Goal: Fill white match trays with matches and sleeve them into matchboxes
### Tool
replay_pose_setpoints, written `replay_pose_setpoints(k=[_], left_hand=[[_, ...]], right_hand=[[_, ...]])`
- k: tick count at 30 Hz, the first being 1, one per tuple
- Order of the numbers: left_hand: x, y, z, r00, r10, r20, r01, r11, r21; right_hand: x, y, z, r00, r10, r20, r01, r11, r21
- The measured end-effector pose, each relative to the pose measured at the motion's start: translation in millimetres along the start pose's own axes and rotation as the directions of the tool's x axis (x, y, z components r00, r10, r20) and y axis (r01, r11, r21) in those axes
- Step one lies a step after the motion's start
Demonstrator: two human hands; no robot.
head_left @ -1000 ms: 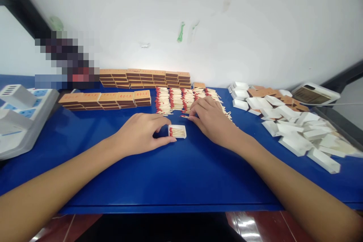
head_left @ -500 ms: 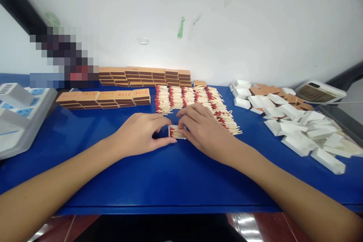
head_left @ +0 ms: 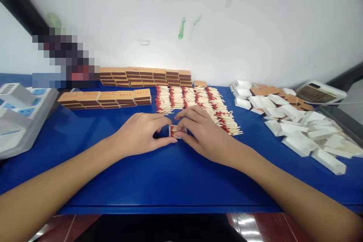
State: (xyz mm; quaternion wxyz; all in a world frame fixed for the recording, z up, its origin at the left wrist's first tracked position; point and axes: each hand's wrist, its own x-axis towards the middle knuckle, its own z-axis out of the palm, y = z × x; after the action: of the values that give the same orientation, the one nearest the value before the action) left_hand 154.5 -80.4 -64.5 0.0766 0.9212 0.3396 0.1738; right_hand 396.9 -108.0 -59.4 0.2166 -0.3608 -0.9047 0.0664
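Note:
A small white matchbox tray lies on the blue table, with red-tipped matches inside it. My left hand steadies the tray's left end, thumb at the near side and fingers at the far side. Over the tray's right part, my right hand has its thumb and index finger closed at the matches, hiding some of them. Just behind my hands, loose matches lie in several rows, heads to the left; my right hand covers part of the nearest ones.
Orange-brown matchboxes stand stacked at the left, with a longer stack against the wall. To the right is a pile of white trays and orange sleeves, beside a phone. A power strip sits at far left.
My right index finger has moved left and down onto the matches in the tray. My left hand holds nearly the same place; the tray has hardly moved.

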Motion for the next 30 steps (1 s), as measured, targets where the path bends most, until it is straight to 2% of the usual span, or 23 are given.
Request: replay_pose_setpoints(k=[8, 14, 23, 30], left_hand=[[0.0, -0.1, 1.3, 1.0, -0.003, -0.013, 0.003, 1.0, -0.009], [0.4, -1.0, 1.3, 1.0, 0.014, -0.018, -0.015, 1.0, -0.017], [0.0, 0.3, 0.7, 1.0, 0.006, -0.002, -0.006, 1.0, -0.017], [-0.8, 0.1, 0.6, 1.0, 0.024, -0.015, -0.024, 1.0, 0.003]], right_hand=[[-0.5, 9.2, -1.7, 1.0, 0.025, 0.0, -0.025, 0.994, -0.108], [-0.5, 5.4, -3.5, 0.998, 0.028, 0.058, -0.024, 0.997, -0.07], [-1.5, 6.1, -6.2, 0.997, 0.029, 0.071, -0.032, 0.998, 0.045], [0.6, 7.3, -2.9, 0.999, 0.035, -0.017, -0.035, 0.999, 0.008]])
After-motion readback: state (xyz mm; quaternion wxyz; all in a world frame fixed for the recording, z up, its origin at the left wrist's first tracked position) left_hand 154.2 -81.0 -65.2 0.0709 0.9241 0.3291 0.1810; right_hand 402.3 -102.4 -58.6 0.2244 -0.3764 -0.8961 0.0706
